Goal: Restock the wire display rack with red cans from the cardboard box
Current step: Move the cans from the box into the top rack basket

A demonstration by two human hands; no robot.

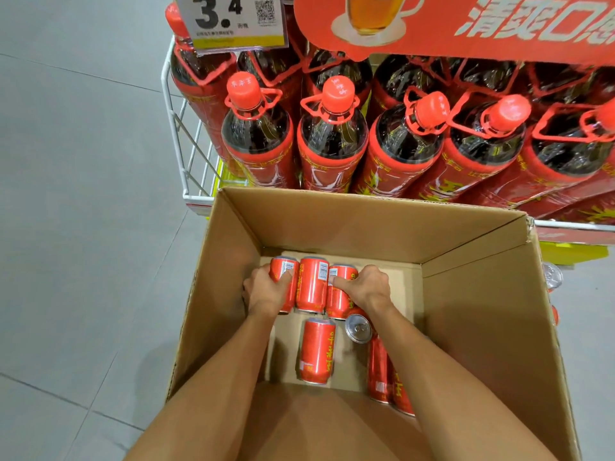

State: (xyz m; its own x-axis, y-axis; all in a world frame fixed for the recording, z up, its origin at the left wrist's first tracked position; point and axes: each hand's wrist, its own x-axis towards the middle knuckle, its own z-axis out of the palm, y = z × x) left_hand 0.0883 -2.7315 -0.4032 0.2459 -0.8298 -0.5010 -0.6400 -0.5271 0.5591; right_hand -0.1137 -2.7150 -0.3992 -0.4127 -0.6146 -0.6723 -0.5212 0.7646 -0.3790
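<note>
Grip: left hand (266, 291) and right hand (369, 287) are curling round outer red cans (312, 284), squeezing row inward; they're looking rigid, slick, probably heavy.

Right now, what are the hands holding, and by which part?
Three red metal cans side by side in the cardboard box: left hand grips the leftmost's side, right hand the rightmost's.
</note>
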